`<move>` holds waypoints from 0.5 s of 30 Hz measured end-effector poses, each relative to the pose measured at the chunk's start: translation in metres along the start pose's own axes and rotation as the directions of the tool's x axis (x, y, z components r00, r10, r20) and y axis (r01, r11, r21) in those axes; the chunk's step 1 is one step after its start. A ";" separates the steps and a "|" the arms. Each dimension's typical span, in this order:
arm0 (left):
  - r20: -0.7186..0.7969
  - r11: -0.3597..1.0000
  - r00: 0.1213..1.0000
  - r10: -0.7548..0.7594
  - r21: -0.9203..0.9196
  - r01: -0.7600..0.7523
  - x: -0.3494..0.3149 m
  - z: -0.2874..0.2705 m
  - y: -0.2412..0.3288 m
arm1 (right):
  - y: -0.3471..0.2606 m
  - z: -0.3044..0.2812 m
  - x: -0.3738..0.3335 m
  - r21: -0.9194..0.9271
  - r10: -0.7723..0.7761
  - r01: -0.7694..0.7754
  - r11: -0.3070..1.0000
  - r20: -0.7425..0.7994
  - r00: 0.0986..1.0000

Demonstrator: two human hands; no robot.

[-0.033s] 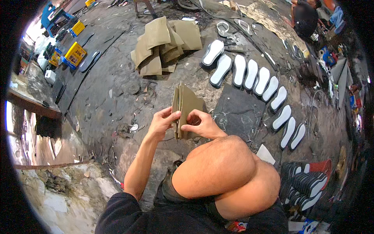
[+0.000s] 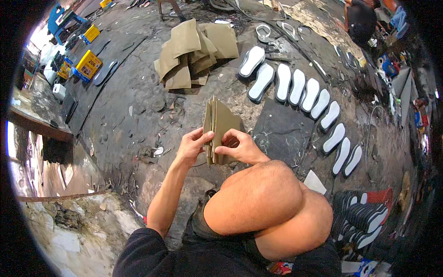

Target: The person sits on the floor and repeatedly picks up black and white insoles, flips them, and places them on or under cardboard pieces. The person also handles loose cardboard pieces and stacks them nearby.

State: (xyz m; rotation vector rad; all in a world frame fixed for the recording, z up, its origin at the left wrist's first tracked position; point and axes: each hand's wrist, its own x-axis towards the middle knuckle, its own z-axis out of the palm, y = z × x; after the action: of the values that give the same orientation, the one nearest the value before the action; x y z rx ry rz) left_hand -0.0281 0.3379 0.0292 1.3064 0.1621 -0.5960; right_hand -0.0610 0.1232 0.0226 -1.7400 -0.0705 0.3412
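Between my hands stands a small bundle of olive-brown sheets [image 2: 224, 121], held on edge and slightly fanned at the top. My left hand [image 2: 192, 144] grips its left side, with the thumb across the near edges. My right hand [image 2: 237, 147] is curled against the right-hand face, thumb and forefinger pinching the sheets. Some of its fingertips are hidden behind the bundle. Beyond my hands, a loose pile of similar olive-brown sheets [image 2: 187, 41] lies on the floor.
A curved row of white-topped dark soles [image 2: 296, 87] runs along the right, beside a flat black sheet [image 2: 284, 129]. More soles [image 2: 364, 217] are stacked by a red basket [image 2: 382, 197]. Yellow containers [image 2: 88, 65] stand at left. Another person [image 2: 362, 23] is at far right.
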 end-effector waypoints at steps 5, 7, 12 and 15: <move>-0.049 0.997 0.996 0.070 -0.004 -0.071 -0.004 0.022 -0.004 | -0.009 -0.009 -0.009 -0.014 0.043 -0.042 0.999 0.014 0.999; -0.088 0.993 0.989 0.117 0.040 -0.113 -0.004 0.023 0.001 | -0.018 -0.008 -0.012 -0.078 0.052 -0.048 0.996 0.048 0.998; -0.092 0.977 0.975 0.203 0.090 -0.195 0.001 0.014 0.004 | -0.010 -0.009 -0.009 -0.052 -0.034 0.037 0.998 0.056 0.998; -0.086 0.956 0.965 0.248 0.185 -0.230 0.003 0.021 0.003 | 0.005 -0.009 -0.014 -0.128 -0.144 0.144 0.981 0.007 0.990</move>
State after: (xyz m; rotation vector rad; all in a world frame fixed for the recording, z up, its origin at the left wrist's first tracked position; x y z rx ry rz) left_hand -0.0281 0.3176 0.0364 1.5026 0.0395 -0.3374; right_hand -0.0730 0.1107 0.0218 -1.8504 -0.2199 0.2327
